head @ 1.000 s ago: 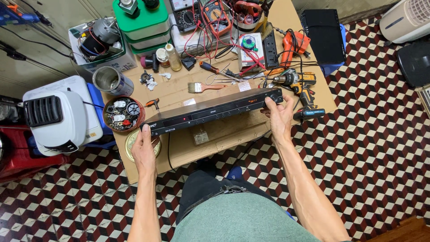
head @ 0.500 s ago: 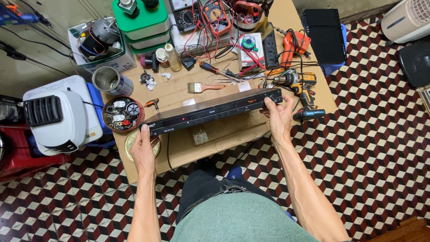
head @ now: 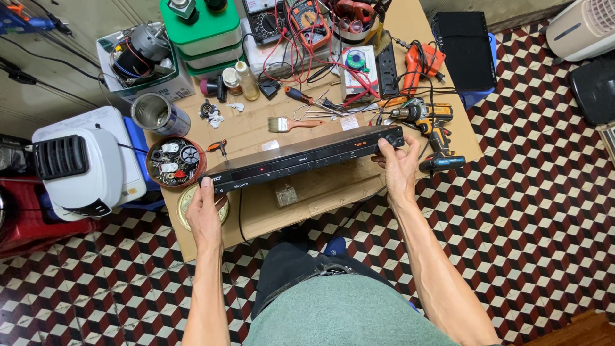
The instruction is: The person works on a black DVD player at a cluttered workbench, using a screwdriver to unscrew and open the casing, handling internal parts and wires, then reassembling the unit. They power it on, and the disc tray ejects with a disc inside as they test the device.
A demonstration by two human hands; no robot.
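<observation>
Both hands grip the black disc player (head: 307,160): left hand (head: 204,214) and right hand (head: 398,168), fingers clamped on its ends.

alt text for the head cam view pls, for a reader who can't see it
Seen from above, a person's left hand and right hand grip the two ends of a long, slim black disc player over a cluttered cardboard-topped table. A paintbrush, cordless drill and bowl of small parts lie around it.

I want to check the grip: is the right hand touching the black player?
Touching. The head view shows the right hand with its fingers wrapped on the right end of the black player.
</observation>
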